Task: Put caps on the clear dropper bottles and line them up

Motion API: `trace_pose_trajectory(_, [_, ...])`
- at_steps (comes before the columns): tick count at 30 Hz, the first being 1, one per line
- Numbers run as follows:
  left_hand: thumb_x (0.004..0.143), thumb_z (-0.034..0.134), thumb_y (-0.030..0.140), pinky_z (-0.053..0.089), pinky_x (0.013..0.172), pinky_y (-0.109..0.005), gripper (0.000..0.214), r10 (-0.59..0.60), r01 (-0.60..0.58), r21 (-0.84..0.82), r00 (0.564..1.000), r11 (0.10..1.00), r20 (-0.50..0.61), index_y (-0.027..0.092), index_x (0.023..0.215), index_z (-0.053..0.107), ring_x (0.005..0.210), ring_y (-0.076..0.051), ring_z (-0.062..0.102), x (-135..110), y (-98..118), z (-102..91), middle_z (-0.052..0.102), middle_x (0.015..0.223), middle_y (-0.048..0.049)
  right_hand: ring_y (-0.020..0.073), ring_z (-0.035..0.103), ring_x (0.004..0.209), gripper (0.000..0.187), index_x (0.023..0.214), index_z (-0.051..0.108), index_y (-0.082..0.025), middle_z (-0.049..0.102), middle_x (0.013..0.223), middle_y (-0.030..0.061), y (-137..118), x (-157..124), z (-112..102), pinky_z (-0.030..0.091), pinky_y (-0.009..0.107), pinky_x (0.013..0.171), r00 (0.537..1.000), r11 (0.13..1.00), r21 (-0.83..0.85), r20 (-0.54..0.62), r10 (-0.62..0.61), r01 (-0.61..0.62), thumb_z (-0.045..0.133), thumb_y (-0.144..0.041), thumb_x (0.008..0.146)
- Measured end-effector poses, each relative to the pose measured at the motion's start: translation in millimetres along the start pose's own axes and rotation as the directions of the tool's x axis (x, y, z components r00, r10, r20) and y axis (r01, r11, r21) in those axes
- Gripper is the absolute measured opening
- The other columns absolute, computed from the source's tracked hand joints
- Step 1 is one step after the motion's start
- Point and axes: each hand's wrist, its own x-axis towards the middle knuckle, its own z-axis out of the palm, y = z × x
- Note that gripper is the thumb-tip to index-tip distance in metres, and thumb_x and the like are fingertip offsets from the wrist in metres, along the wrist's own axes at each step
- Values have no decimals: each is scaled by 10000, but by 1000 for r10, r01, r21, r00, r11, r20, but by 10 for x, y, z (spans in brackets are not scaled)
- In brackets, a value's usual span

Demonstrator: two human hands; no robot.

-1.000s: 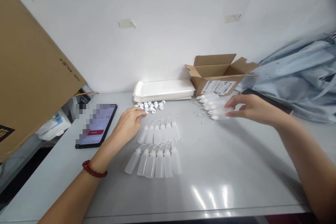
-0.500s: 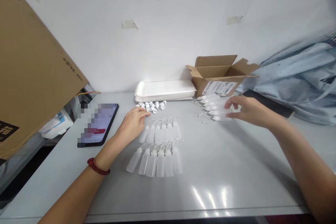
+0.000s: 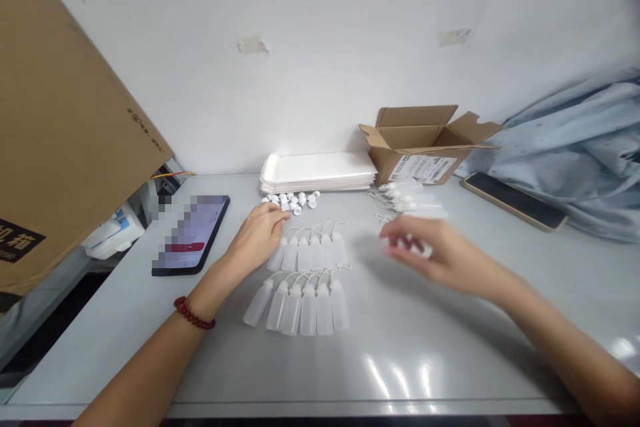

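Observation:
Two rows of small translucent squeeze bottles lie on the grey table, a far row (image 3: 311, 252) and a near row (image 3: 300, 307). My left hand (image 3: 257, 235) rests palm down just left of the far row, its fingers curled together, fingertips close to a heap of small white caps (image 3: 293, 200). What it pinches is hidden. My right hand (image 3: 435, 257) hovers to the right of the rows, smeared by motion, its fingers closed around a small white bottle. Behind it lies a loose pile of more bottles (image 3: 407, 200).
A stack of white trays (image 3: 317, 172) and an open cardboard box (image 3: 425, 147) stand against the wall. A phone (image 3: 193, 233) lies at the left, another phone (image 3: 515, 200) at the right beside blue cloth (image 3: 575, 140). A big cardboard sheet (image 3: 60, 120) leans at the left.
My right hand has left the loose pile of bottles and swung left and nearer, bringing a bottle along. My left hand has stayed by the far row.

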Motion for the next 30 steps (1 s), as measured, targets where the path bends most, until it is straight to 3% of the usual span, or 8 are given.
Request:
trace_pose_trajectory(3, [893,373,154,447,946,-388,367,6,-6,-4,1000,1000,1,105,1053,701,1026,-250,583,-1,4,8,629,1082,-137,149,593,735,250,1157,574,-211,631,923,53,-261,-19,288,448,258,667,944,985,130,294,-150,116,480,-307,946])
trace_pose_trajectory(6, [891,371,150,461,917,-385,365,7,-7,-9,1000,1000,8,115,1047,699,985,-243,597,-4,3,11,647,1040,-125,157,591,746,303,1215,559,-215,621,925,57,-350,-29,471,435,257,665,897,972,157,381,-223,175,457,-344,961])
trace_pose_trajectory(14, [866,416,179,461,862,-394,296,-14,15,-20,1000,1000,23,140,898,707,914,-255,605,-3,17,-22,664,934,-108,153,580,713,275,1130,601,-203,621,845,44,-334,-47,507,409,237,644,884,980,112,424,-198,165,477,-368,949])
trace_pose_trajectory(21, [823,466,192,457,792,-386,196,-56,56,-59,998,997,7,163,809,659,836,-245,593,-12,28,-37,639,863,-87,110,519,558,238,916,608,-221,552,632,-25,-344,-78,420,332,208,537,876,995,52,470,-103,89,452,-398,956])
trace_pose_trajectory(25, [758,521,167,466,767,-355,113,-89,83,-133,995,988,-37,182,752,633,740,-200,588,17,-17,-1,637,799,-48,100,470,511,249,820,579,-202,515,592,-27,-302,-68,408,284,221,517,908,992,-56,411,-81,114,412,-307,972])
trace_pose_trajectory(30, [743,558,189,493,746,-349,35,-189,149,-286,975,947,-119,176,757,587,711,-185,611,26,8,-11,642,750,-33,114,383,477,293,811,583,-168,486,588,8,-230,-29,395,209,266,497,963,919,-343,245,-110,192,355,-257,972])
